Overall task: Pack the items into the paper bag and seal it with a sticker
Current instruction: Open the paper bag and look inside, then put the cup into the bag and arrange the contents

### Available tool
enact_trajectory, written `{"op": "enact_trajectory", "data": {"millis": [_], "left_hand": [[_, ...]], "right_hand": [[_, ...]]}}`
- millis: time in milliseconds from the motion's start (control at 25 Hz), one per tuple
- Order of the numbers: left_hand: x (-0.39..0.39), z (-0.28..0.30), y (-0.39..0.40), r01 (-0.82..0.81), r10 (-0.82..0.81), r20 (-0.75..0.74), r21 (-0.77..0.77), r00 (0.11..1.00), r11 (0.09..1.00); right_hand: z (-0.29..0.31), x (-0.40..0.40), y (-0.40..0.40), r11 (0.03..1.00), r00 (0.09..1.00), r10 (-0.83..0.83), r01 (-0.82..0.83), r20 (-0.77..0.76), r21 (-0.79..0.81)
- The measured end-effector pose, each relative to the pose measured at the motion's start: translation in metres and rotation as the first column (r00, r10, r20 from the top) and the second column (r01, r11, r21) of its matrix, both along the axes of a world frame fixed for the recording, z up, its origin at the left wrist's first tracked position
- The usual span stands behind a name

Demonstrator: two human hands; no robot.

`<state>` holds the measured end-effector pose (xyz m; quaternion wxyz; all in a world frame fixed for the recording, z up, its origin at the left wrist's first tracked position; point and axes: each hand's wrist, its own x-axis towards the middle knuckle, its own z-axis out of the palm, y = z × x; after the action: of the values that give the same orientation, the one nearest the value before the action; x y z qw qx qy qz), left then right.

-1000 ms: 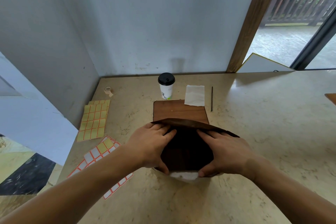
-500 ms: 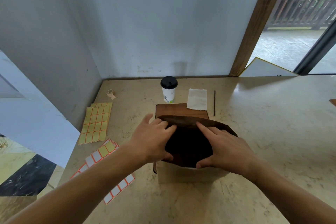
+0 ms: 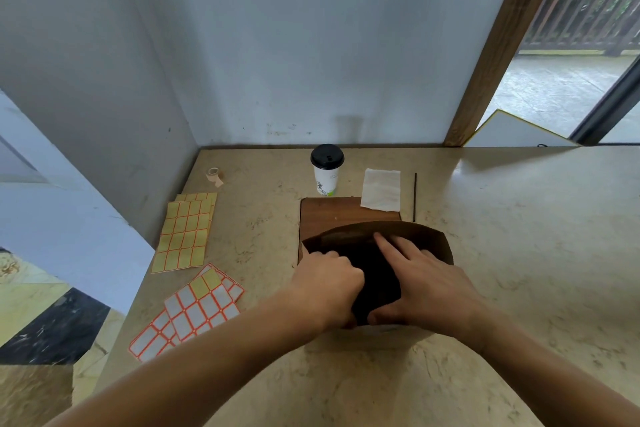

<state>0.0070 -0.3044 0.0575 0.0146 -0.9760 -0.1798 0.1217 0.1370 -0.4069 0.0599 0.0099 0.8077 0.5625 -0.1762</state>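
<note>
A brown paper bag [image 3: 349,236] stands in the middle of the counter with its mouth held wide, the inside dark. My left hand [image 3: 327,286] grips the bag's near left rim with curled fingers. My right hand [image 3: 420,282] holds the near right rim, its thumb outside and its fingers spread inside the opening. Behind the bag stand a white paper cup with a black lid [image 3: 326,170], a folded white napkin [image 3: 381,189] and a thin dark straw [image 3: 415,196]. Yellow sticker sheets [image 3: 185,232] and white sticker sheets [image 3: 194,312] lie to the left.
A brown wooden board [image 3: 332,211] lies flat under and behind the bag. A small roll of tape [image 3: 214,175] sits near the back left corner. Walls close the counter at the back and left, and the counter [image 3: 519,253] extends to the right.
The bag has been stood up and its mouth pulled wider. My left fingers have curled over the rim and my right fingers have slid deeper into the opening.
</note>
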Motion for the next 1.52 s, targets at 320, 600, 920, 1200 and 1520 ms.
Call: {"op": "enact_trajectory", "data": {"millis": [320, 600, 920, 1200, 1520], "left_hand": [[-0.006, -0.013, 0.028, -0.081, 0.079, -0.120, -0.013, 0.990, 0.997], [-0.003, -0.011, 0.049, -0.088, 0.093, -0.092, 0.049, 0.991, 0.995], [-0.007, -0.018, 0.055, -0.084, 0.085, -0.069, 0.015, 0.994, 0.996], [-0.005, -0.016, 0.058, -0.062, 0.063, -0.091, 0.006, 0.994, 0.998], [-0.009, -0.017, 0.060, -0.075, 0.075, -0.039, -0.003, 0.996, 0.997]], "right_hand": [[0.001, 0.007, -0.001, 0.999, 0.999, 0.036, -0.036, -0.015, -0.005], [0.008, 0.013, 0.013, 0.992, 0.992, 0.116, -0.114, -0.037, 0.058], [0.045, 0.031, 0.064, 0.978, 0.950, 0.135, -0.081, -0.283, 0.193], [0.041, 0.085, 0.195, 0.933, 0.982, 0.019, 0.050, -0.187, 0.356], [-0.053, 0.132, 0.287, 0.999, 0.999, 0.000, -0.003, 0.041, 0.054]]}}
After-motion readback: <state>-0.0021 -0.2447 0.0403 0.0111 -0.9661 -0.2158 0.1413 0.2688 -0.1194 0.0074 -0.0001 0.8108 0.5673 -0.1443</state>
